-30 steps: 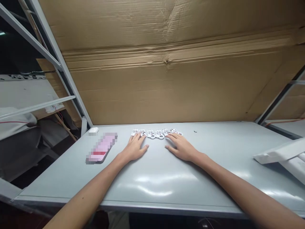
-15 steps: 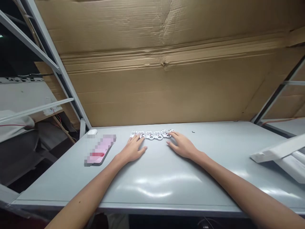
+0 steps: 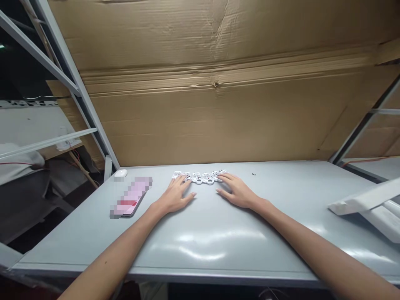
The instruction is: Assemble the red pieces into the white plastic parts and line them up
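A row of small white perforated parts (image 3: 198, 178) is laid out near the far edge of a grey table (image 3: 281, 233), its long axis running left to right, parallel to that edge. Both hands are held open and palm down, neither being closed around anything. The left hand (image 3: 175, 196) is placed at the row's left end, its fingertips resting on the first pieces; the right hand (image 3: 238, 191) is set at the right end, its fingers lying over the last ones. The row is thus about equally near to both hands, and its middle pieces are left uncovered between them. Further left on the surface, a white computer mouse (image 3: 120, 173) and a pixelated pink object (image 3: 131, 196) are placed; a white foam block (image 3: 365, 204) is seen at the right edge, and a cardboard sheet (image 3: 218, 116) stands behind.
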The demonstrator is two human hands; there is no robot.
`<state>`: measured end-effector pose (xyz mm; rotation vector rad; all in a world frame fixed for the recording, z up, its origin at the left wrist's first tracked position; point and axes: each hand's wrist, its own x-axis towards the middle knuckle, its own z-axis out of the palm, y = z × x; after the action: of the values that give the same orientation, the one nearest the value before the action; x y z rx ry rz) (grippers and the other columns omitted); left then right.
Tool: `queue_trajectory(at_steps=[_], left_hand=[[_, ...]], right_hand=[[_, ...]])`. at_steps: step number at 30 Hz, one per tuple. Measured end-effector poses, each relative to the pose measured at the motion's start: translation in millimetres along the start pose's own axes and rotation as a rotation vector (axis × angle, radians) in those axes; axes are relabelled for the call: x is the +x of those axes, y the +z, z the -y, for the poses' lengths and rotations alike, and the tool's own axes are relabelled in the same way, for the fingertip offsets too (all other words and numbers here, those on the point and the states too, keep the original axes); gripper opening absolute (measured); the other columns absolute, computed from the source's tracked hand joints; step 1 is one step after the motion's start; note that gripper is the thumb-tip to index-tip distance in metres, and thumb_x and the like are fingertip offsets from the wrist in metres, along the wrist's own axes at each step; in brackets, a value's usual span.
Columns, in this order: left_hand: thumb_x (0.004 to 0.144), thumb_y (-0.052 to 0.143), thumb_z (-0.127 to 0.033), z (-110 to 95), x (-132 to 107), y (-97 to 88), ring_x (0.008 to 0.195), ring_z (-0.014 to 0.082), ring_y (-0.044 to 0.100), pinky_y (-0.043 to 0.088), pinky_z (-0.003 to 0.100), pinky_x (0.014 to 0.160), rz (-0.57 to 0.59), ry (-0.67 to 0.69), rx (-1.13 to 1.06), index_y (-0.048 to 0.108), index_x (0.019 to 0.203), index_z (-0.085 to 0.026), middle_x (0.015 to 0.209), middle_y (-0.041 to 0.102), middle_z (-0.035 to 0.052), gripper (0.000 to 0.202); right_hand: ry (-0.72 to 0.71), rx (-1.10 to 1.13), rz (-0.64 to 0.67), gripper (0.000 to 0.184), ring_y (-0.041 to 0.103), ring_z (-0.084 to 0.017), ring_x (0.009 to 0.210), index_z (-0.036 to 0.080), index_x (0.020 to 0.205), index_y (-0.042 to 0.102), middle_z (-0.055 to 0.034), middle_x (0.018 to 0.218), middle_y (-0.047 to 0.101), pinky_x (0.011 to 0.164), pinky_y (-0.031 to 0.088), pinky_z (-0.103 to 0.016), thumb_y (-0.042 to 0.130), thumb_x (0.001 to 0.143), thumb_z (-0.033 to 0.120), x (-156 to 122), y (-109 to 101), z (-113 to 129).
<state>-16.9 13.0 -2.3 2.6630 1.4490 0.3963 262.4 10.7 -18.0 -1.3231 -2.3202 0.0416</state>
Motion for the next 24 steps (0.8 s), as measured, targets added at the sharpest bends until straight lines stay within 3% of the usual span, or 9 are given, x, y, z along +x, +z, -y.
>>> queue_trajectory(at_steps=[6, 13, 24], left_hand=[[0.096, 0.034, -0.065, -11.3, 0.6, -0.4, 0.147, 0.0316, 0.022, 0.015, 0.053, 0.120, 0.021, -0.014, 0.036, 0.043, 0.146, -0.021, 0.157, 0.032, 0.0122, 0.068], [0.096, 0.032, -0.068, -12.5, 0.5, 0.8, 0.149, 0.0330, 0.012, 0.010, 0.056, 0.119, 0.082, 0.025, 0.008, 0.038, 0.150, -0.030, 0.161, 0.021, 0.0061, 0.066], [0.097, 0.027, -0.068, -13.0, 3.9, -2.5, 0.150, 0.0308, 0.012, 0.007, 0.055, 0.120, 0.137, 0.065, 0.017, 0.032, 0.152, -0.030, 0.161, 0.022, 0.0060, 0.068]], right_hand=[[-0.030, -0.014, 0.139, 0.064, 0.030, -0.030, 0.145, 0.023, 0.148, 0.042, -0.0091, 0.154, 0.041, 0.119, 0.018, -0.054, 0.037, 0.096, 0.059, -0.4, 0.4, 6.8], [-0.051, -0.044, 0.159, 0.068, 0.027, -0.033, 0.146, 0.023, 0.150, 0.040, -0.0106, 0.155, 0.039, 0.118, 0.020, -0.055, 0.034, 0.096, 0.063, -1.8, 1.4, 11.5], [0.014, -0.065, 0.156, 0.066, 0.029, -0.033, 0.145, 0.020, 0.149, 0.042, -0.0099, 0.155, 0.040, 0.118, 0.021, -0.054, 0.033, 0.097, 0.060, -1.3, 1.1, 21.4]])
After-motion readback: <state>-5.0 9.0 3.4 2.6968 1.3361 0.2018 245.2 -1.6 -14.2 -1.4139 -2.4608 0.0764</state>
